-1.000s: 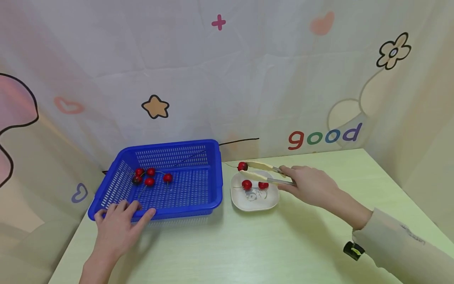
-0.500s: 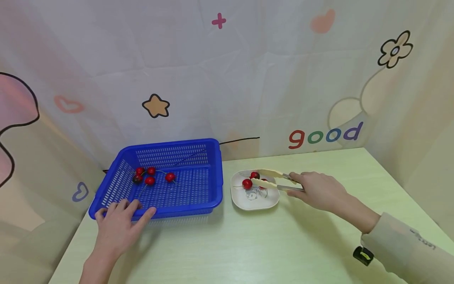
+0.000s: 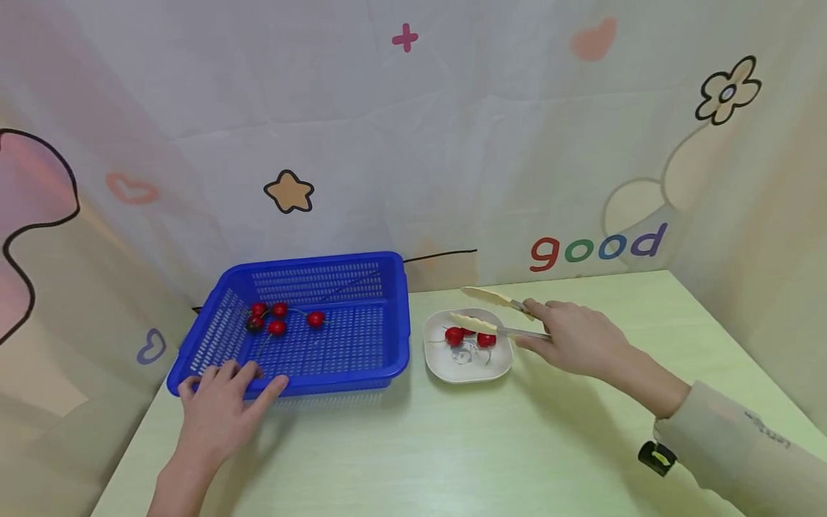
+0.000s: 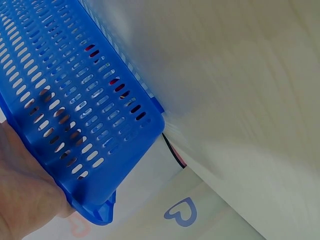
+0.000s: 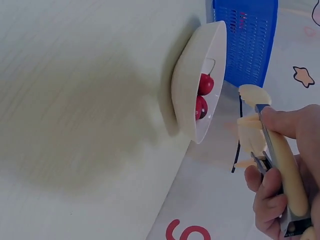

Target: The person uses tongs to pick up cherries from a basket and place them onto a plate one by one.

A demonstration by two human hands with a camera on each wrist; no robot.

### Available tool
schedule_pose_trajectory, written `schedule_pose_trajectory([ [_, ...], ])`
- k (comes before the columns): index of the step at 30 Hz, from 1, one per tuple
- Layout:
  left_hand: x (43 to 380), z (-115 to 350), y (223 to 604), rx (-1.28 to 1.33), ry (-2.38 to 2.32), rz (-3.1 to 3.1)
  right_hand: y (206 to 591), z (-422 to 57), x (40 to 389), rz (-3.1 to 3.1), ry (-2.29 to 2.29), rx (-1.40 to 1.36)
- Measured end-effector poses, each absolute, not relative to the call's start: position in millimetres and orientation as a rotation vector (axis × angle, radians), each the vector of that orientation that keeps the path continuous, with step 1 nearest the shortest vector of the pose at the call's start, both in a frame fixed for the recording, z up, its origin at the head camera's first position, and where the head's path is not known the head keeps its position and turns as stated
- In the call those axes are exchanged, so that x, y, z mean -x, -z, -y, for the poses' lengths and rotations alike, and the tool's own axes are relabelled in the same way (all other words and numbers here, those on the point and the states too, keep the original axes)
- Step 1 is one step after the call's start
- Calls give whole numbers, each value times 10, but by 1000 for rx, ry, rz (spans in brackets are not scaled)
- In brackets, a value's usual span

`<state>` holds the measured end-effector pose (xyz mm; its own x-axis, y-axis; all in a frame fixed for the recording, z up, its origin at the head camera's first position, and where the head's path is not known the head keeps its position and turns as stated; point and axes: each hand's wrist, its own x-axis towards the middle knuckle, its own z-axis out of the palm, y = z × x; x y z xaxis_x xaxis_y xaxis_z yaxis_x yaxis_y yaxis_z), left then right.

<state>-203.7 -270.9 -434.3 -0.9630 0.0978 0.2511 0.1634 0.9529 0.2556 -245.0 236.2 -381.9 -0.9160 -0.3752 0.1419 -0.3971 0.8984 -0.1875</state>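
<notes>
Over the far part of the small white plate [image 3: 465, 372], the right hand [image 3: 578, 337] is gripping a pair of tongs [image 3: 479, 324], its fingers curling round the handles, while the tongs' two pale arms are standing apart with no fruit showing between them. At the near rim of the blue basket [image 3: 342, 382], the left hand [image 3: 220, 409] is holding on, fingers hooking over to the inside.

The step in hand seems to be shifting fruit with the tongs; which way it is going, this moment is not settling. Any new pick would probably be calling for the tips to straddle one fruit and squeeze gently, with the left hand steadying the basket.

The tongs are pointing leftward, towards the basket, and slightly away from the person, their long axis running mostly crosswise over the bench [image 3: 362, 459]. Below them, three red cherries [image 3: 454, 336] are lying close together on the plate, the middle one partly hiding behind the nearer arm; the leftmost stem is pointing left, the rightmost towards the person. Farther left, five more cherries [image 3: 316, 319] are resting in the basket, mostly towards its left end, their stems pointing various ways
</notes>
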Motion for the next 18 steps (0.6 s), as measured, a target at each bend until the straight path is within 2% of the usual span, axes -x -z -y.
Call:
schedule_pose_trajectory([
  [18, 2051, 2731, 4360, 201, 407, 2863, 3525, -1742, 2743, 2877, -382, -760],
])
